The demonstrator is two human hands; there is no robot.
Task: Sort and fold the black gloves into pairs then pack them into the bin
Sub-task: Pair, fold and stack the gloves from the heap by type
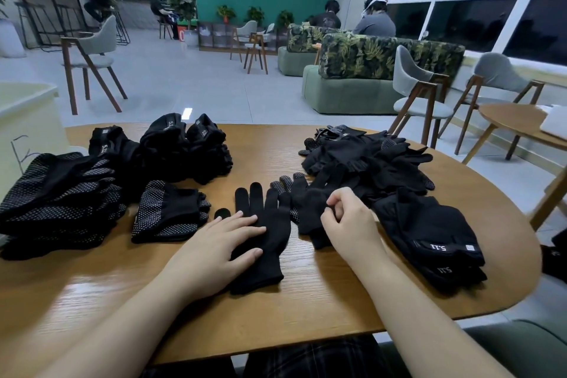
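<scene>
A plain black glove [270, 224] lies flat on the wooden table [306, 310], fingers pointing away from me. My left hand [214, 248] rests flat on its palm, fingers straight. My right hand [349, 221] pinches the edge of a second black glove [306, 205] lying just right of the first. An unsorted heap of black gloves [368, 159] sits behind my right hand. Folded dotted pairs [168, 215] and stacks [58, 199] lie at the left. A pale bin [27, 120] stands at the far left.
Folded pairs with white labels [171, 144] stand at the back left. Flat labelled gloves [435, 239] lie at the right near the table's edge. Chairs [417, 92], a round side table [515, 123] and sofas stand beyond; several people sit far off.
</scene>
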